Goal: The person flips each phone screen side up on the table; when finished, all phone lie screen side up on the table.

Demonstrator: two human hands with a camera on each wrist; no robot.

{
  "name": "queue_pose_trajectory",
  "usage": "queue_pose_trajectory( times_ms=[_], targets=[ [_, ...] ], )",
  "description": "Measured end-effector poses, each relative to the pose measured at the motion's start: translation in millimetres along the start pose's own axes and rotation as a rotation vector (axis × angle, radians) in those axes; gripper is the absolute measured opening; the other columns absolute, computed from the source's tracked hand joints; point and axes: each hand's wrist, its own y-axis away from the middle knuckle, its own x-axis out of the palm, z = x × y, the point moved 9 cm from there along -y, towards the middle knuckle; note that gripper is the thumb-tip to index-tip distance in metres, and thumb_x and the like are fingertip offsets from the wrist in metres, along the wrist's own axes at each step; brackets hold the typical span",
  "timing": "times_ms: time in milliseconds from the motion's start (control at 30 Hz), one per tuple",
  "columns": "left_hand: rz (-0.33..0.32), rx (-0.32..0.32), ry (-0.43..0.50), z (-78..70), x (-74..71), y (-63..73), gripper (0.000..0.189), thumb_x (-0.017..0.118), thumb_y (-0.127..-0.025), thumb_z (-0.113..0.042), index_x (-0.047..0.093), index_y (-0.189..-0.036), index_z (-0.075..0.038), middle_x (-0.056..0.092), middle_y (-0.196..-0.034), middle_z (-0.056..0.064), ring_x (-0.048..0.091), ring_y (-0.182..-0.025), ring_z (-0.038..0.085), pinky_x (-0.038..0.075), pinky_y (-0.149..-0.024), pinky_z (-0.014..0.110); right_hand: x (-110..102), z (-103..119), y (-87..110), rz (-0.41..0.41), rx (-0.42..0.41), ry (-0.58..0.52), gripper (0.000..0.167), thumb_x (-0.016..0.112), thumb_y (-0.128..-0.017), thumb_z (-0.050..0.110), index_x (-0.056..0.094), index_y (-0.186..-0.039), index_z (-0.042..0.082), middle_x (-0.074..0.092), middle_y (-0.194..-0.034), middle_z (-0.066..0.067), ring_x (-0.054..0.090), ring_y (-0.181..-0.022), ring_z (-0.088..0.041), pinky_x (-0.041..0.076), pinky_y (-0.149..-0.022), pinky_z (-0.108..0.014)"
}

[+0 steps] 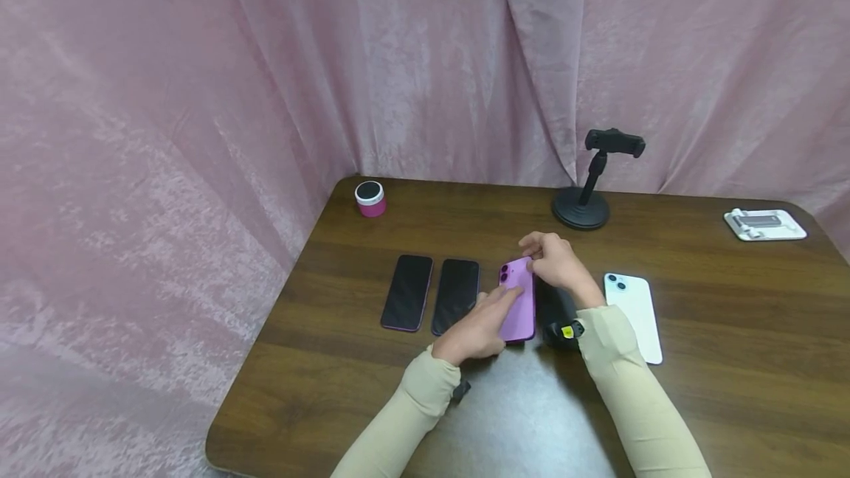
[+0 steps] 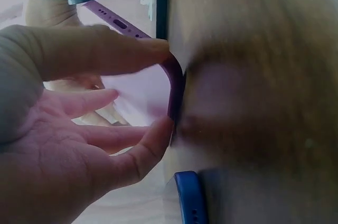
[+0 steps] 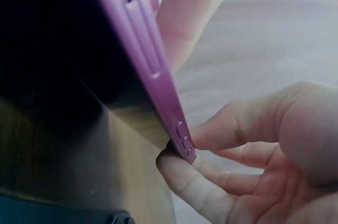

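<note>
Both hands hold a purple smartphone [image 1: 518, 319], its camera back facing up and one edge raised off the wood. My left hand [image 1: 479, 327] grips it at a lower corner. In the left wrist view, that thumb and a fingertip [image 2: 161, 134] press on the phone's edges [image 2: 177, 84]. At the camera end, my right hand [image 1: 556, 265] pinches the side between thumb and finger. The phone's side rail [image 3: 145, 49] and dark screen face show in the right wrist view. Under the right wrist lies another dark phone [image 1: 553, 302], partly hidden.
Two dark phones [image 1: 408, 293] [image 1: 457, 292] lie side by side on the left. A white phone [image 1: 636, 316] is on the right, beside the right sleeve. Further back are a pink-and-white jar [image 1: 370, 199], a black phone stand [image 1: 583, 206] and a folded white stand [image 1: 765, 225].
</note>
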Motion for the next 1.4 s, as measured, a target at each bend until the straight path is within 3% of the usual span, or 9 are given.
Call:
queue_pose_trajectory(
  times_ms=[200, 367, 500, 1133, 1267, 1400],
  targets=[
    [-0.013, 0.009, 0.113, 1.1, -3.5, -1.2, 0.096, 0.089, -0.076, -0.017, 0.035, -0.155, -0.007, 0.041, -0.154, 0.013, 0.045, -0.123, 0.028, 0.045, -0.098, 0.033, -0.9, 9.0, 0.7, -0.046, -0.012, 0.034, 0.036, 0.056, -0.083, -0.010, 0.063, -0.118, -0.014, 0.069, -0.107, -0.029, 0.066, -0.102, -0.042, 0.052, -0.086, -0.052],
    [0.001, -0.048, 0.222, 7.1, -5.3, 0.2, 0.098, 0.082, -0.083, -0.042, 0.029, -0.158, -0.007, 0.045, -0.151, 0.013, 0.046, -0.126, 0.027, 0.047, -0.100, 0.037, -0.3, 16.3, 2.2, -0.049, -0.011, 0.044, 0.034, 0.058, -0.085, -0.009, 0.062, -0.119, -0.014, 0.068, -0.108, -0.029, 0.065, -0.102, -0.042, 0.053, -0.087, -0.052],
    [0.001, -0.093, 0.255, 11.9, -7.8, 1.6, 0.099, 0.078, -0.085, -0.048, 0.027, -0.158, -0.006, 0.050, -0.147, 0.013, 0.049, -0.127, 0.026, 0.048, -0.100, 0.039, 1.3, 20.7, 1.9, -0.031, -0.001, 0.031, 0.034, 0.059, -0.088, -0.009, 0.061, -0.122, -0.014, 0.067, -0.111, -0.029, 0.064, -0.104, -0.043, 0.053, -0.089, -0.053],
    [-0.025, -0.073, 0.501, 17.3, -19.1, 11.9, 0.074, 0.081, -0.085, -0.016, 0.043, -0.147, -0.002, 0.061, -0.132, 0.014, 0.067, -0.100, 0.017, 0.056, -0.075, 0.026, 7.5, 29.0, 5.7, 0.019, -0.044, -0.016, 0.037, 0.064, -0.089, -0.003, 0.059, -0.124, -0.013, 0.065, -0.116, -0.030, 0.065, -0.104, -0.042, 0.052, -0.089, -0.054],
    [-0.028, -0.089, 0.539, 17.4, -20.5, 14.3, 0.071, 0.080, -0.085, -0.011, 0.044, -0.146, -0.002, 0.060, -0.133, 0.016, 0.069, -0.098, 0.017, 0.057, -0.069, 0.027, 12.3, 24.5, 5.0, 0.078, -0.046, -0.021, 0.040, 0.063, -0.094, 0.005, 0.055, -0.129, -0.014, 0.064, -0.119, -0.031, 0.063, -0.110, -0.045, 0.051, -0.091, -0.055],
    [-0.049, -0.072, 0.512, 16.3, -24.5, 15.3, 0.069, 0.077, -0.084, -0.008, 0.045, -0.145, 0.000, 0.062, -0.131, 0.018, 0.069, -0.097, 0.018, 0.057, -0.069, 0.026, 19.7, 19.9, 3.5, 0.149, -0.066, -0.041, 0.042, 0.061, -0.098, 0.012, 0.055, -0.129, -0.015, 0.065, -0.118, -0.029, 0.061, -0.111, -0.042, 0.050, -0.093, -0.054]
  ],
)
